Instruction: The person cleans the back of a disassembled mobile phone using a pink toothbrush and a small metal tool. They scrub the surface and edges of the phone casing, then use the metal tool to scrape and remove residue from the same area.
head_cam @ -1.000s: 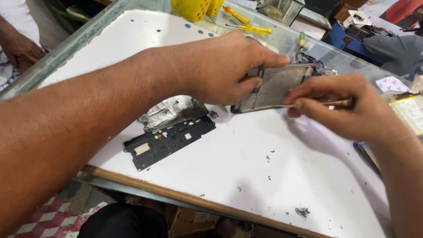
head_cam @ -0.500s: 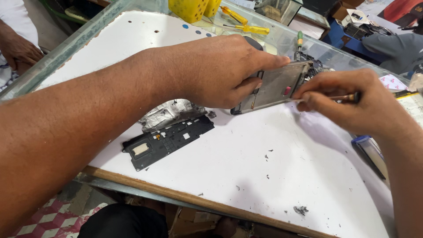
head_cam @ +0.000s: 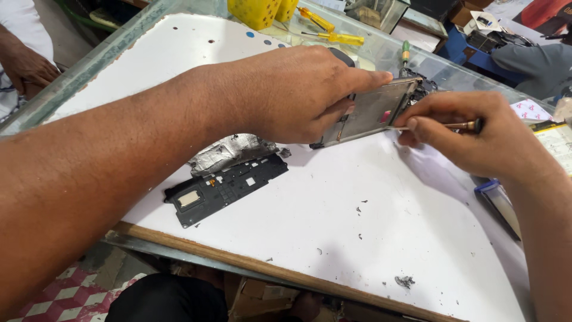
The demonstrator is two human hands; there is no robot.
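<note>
My left hand (head_cam: pixel 298 92) grips an opened phone frame (head_cam: pixel 372 110), a flat grey metal body tilted up off the white table top (head_cam: pixel 369 238). My right hand (head_cam: pixel 471 134) pinches a thin screwdriver (head_cam: pixel 441 126) whose tip touches the frame's right edge. A black plastic inner cover (head_cam: pixel 225 188) lies on the table near my left forearm. Just behind it lies a crumpled silver foil sheet (head_cam: pixel 229 152).
Yellow screwdrivers (head_cam: pixel 333 33) and a yellow container (head_cam: pixel 259 12) lie at the far edge under glass. A green-handled screwdriver (head_cam: pixel 406 52) stands behind the phone. Another person's hand (head_cam: pixel 27 68) rests at the far left. A blue-capped tool (head_cam: pixel 497 200) lies at the right.
Both hands and the phone frame have shifted slightly up and away. My right hand has drawn closer to the frame's right edge with the screwdriver.
</note>
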